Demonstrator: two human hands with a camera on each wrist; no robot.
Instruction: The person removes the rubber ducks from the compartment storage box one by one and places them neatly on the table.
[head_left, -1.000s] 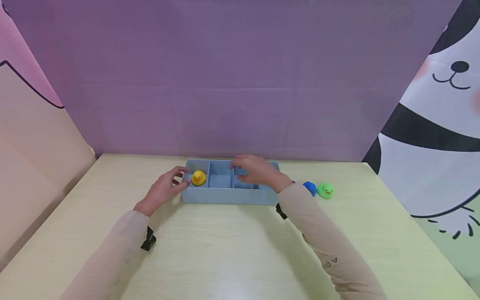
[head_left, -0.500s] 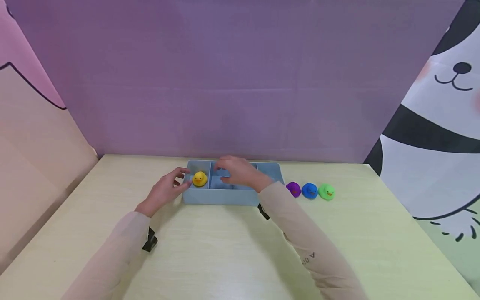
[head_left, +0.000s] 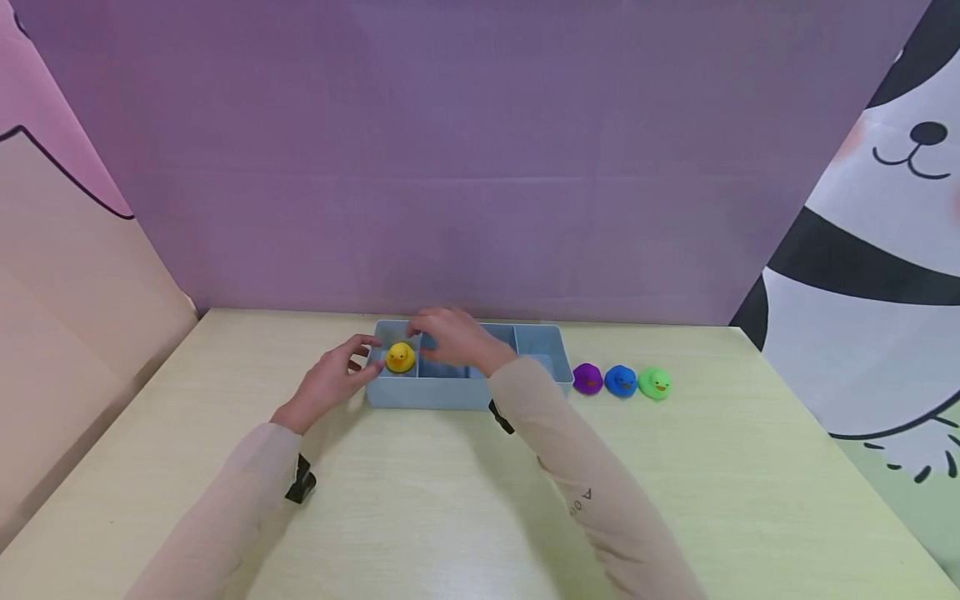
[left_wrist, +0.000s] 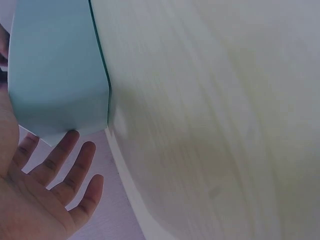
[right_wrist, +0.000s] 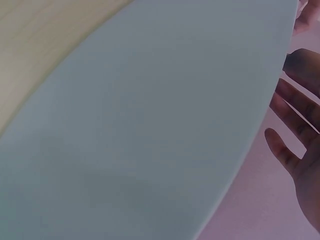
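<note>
- Tray (head_left: pixel 465 392), blue, three compartments, on the table (head_left: pixel 420 500); taken as landmark
- Yellow duck (head_left: pixel 400 357) sits in tray's left compartment
- Left hand (head_left: pixel 330 385) at tray's left end, fingers relaxed and spread, grasping nothing
- Right hand (head_left: pixel 453 337) over tray's middle compartment, fingertips just beside the duck; fingers loose, nothing held
- Purple duck (head_left: pixel 587 378), blue duck (head_left: pixel 620 380), green duck (head_left: pixel 655 382) in a row right of tray

Right hand (head_left: pixel 457 340) hides tray (head_left: pixel 540 354) middle compartment floor; beside the tray, purple duck (head_left: pixel 587 378) details too small.
</note>
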